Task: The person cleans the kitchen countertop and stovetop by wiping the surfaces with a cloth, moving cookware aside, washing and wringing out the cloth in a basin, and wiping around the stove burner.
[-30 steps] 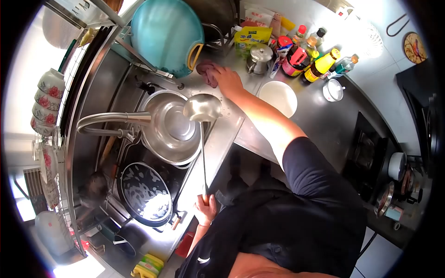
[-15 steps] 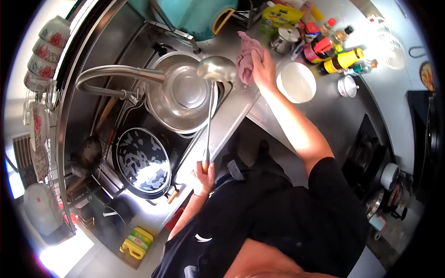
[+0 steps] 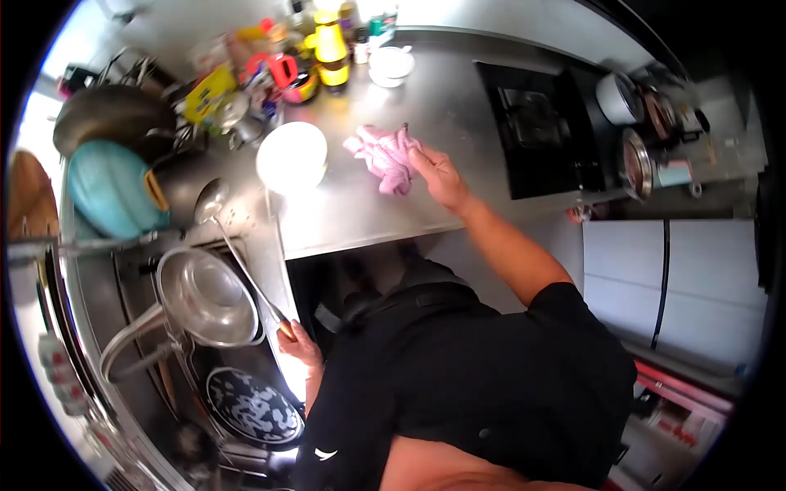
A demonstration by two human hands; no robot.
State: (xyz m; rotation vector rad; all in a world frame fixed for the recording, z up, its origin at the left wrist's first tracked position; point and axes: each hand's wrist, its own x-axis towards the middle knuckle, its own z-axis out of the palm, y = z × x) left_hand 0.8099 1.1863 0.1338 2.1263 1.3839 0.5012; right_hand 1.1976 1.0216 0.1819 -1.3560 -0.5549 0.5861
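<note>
My left hand point(image 3: 300, 344) is closed on the wooden handle of a steel ladle point(image 3: 246, 266), whose bowl end hangs over the counter beyond the sink. My right hand point(image 3: 442, 176) pinches a crumpled pink cloth point(image 3: 388, 157) above the steel counter point(image 3: 442, 98). A white bowl point(image 3: 292, 158) stands to the left of the cloth. Nearer my left hand, a steel basin point(image 3: 207, 296) sits at the sink, with the faucet point(image 3: 131, 340) beside it.
Bottles point(image 3: 331, 53) and a small white lidded pot point(image 3: 390, 65) line the back. A black stove point(image 3: 536, 127) is at the right, pots point(image 3: 620, 100) beyond it. At the left are a teal basin point(image 3: 115, 188), a wok point(image 3: 110, 119) and a dark speckled pan point(image 3: 254, 407).
The view has turned toward the stove. My right hand and the pink cloth have moved from the bowl's sink side to its stove side. My left hand still holds the ladle.
</note>
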